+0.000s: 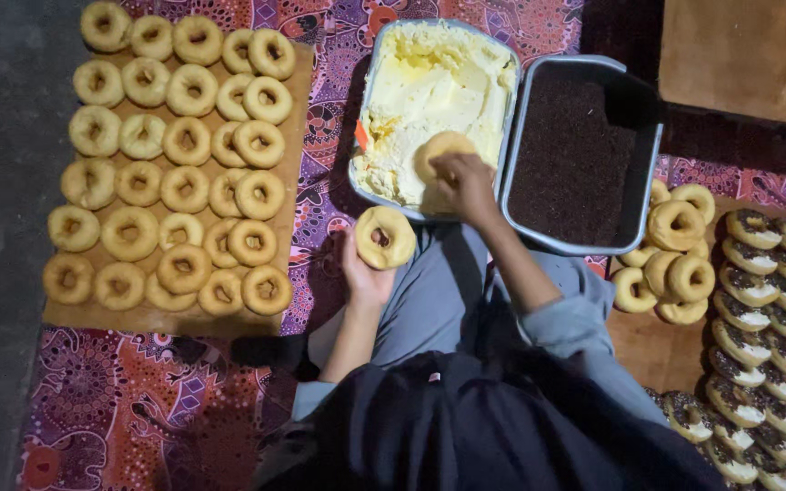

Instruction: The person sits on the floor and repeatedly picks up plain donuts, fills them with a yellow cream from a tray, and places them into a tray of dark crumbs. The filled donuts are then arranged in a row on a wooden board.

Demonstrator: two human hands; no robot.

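My left hand (363, 273) holds a plain golden donut (386, 237) upright just in front of the trays. My right hand (464, 182) grips a second plain donut (440, 151) and presses it face down into the pale yellow cream in a grey rectangular tray (363, 109). Right beside it stands a second grey tray (648, 145) filled with dark chocolate sprinkles.
A brown board (297, 109) at the left carries several rows of plain donuts (184, 141). At the right lie a small heap of plain donuts (675, 250) and rows of chocolate-topped donuts (761, 327). A patterned purple cloth (120, 409) covers the floor; my knees are below the trays.
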